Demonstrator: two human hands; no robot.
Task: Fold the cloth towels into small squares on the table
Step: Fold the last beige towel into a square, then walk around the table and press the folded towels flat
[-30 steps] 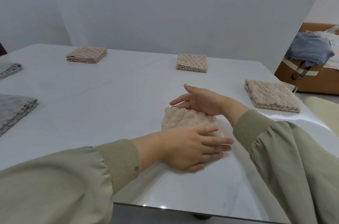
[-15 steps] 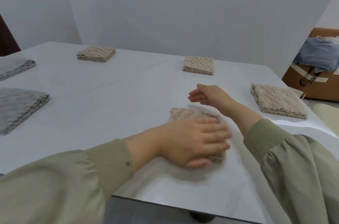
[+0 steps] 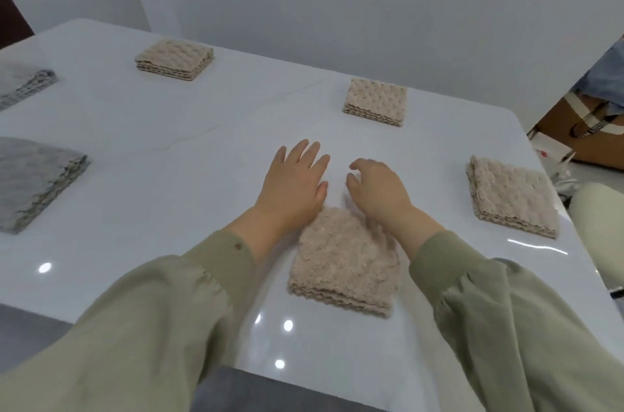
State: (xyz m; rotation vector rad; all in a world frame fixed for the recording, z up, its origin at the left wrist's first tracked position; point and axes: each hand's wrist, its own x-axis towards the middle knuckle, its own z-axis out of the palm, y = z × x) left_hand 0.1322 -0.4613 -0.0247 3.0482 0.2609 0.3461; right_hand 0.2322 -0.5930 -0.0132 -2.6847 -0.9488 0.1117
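Your beige, bumpy folded cloth towel (image 3: pixel 341 263) lay near the white tabletop's (image 3: pixel 202 175) front edge. Your left hand (image 3: pixel 293 182) was flat with straight fingers (image 3: pixel 305 154), and your right hand (image 3: pixel 378 188) was loosely curled (holding nothing). Pressing the layers square seemed wise.

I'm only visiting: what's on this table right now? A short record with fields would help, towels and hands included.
Surface: white table
Beige folded towels: four: nearest towel, right towel, far middle towel, far left towel
Grey folded towels: two at left: near grey towel, far grey towel
Left hand: fingers straight, holding nothing
Right hand: fingers loosely curled, holding nothing
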